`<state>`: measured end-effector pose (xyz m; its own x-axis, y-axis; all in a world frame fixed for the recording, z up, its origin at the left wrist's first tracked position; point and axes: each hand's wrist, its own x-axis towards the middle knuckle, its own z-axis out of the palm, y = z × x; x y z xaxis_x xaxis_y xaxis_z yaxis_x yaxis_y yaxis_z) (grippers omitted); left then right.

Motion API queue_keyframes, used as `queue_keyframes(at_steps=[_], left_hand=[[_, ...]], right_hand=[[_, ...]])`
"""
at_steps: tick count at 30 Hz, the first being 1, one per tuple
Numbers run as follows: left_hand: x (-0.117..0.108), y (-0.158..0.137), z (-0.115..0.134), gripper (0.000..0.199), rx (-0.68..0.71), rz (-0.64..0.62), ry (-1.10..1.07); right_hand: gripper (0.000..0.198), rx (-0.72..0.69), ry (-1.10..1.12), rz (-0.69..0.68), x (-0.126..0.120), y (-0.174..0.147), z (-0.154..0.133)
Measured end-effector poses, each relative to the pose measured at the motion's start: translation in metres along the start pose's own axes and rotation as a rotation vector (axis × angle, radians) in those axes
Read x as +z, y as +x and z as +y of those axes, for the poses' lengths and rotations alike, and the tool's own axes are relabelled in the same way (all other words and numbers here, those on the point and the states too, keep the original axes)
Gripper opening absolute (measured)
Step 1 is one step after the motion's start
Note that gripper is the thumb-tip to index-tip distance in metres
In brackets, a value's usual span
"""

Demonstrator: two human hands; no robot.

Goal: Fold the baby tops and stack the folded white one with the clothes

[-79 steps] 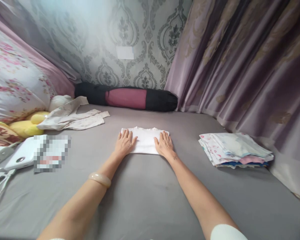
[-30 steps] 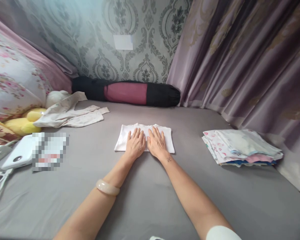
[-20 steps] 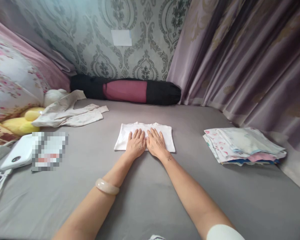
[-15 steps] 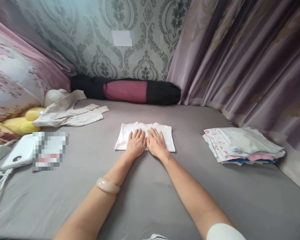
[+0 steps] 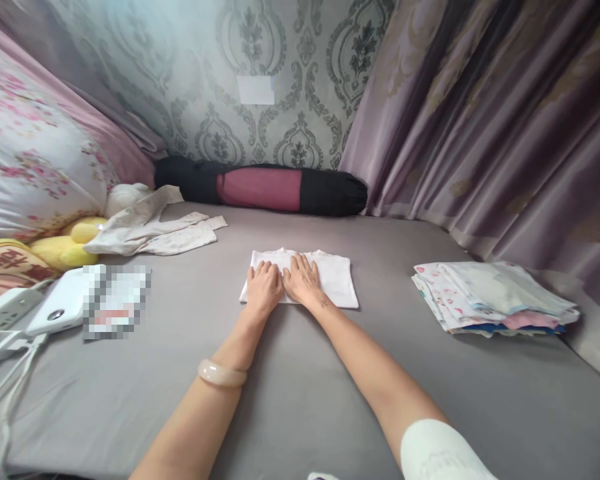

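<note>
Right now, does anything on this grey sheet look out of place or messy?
Only mildly: the cream patterned cloth garment at left lies crumpled, odd against the neatly folded white cloth under the left hand and right hand and the folded multicoloured cloth stack. I see no spill or damage.

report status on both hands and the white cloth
Left hand and right hand on the white cloth. Cloth folded, on the grey sheet. No obstruction seen; folded stack apart, to the right.
</note>
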<state>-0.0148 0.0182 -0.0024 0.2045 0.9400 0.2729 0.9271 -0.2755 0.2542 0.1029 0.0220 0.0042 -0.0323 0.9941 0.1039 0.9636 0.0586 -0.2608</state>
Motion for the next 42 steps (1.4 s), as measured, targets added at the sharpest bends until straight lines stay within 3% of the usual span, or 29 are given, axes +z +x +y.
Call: queue_keyframes(at_steps=[9,17,24,31,42], left_hand=[[-0.005,0.009,-0.023,0.023,-0.192,0.027,-0.075],[-0.008,0.019,-0.043,0.031,-0.393,0.015,-0.208],[-0.008,0.022,-0.056,0.032,-0.435,0.057,-0.331],[-0.003,0.025,-0.068,0.033,-0.494,0.120,-0.452],[-0.008,0.027,-0.066,0.033,-0.559,0.134,-0.560]], right_hand=[[0.058,-0.008,-0.006,0.043,0.011,-0.001,0.003],[0.059,0.013,0.002,-0.020,0.005,0.003,-0.004],[0.060,-0.027,0.036,-0.037,0.008,0.011,-0.026],[0.061,-0.029,0.026,0.001,0.016,0.011,-0.027],[0.059,-0.018,0.015,-0.023,0.017,0.012,-0.035]])
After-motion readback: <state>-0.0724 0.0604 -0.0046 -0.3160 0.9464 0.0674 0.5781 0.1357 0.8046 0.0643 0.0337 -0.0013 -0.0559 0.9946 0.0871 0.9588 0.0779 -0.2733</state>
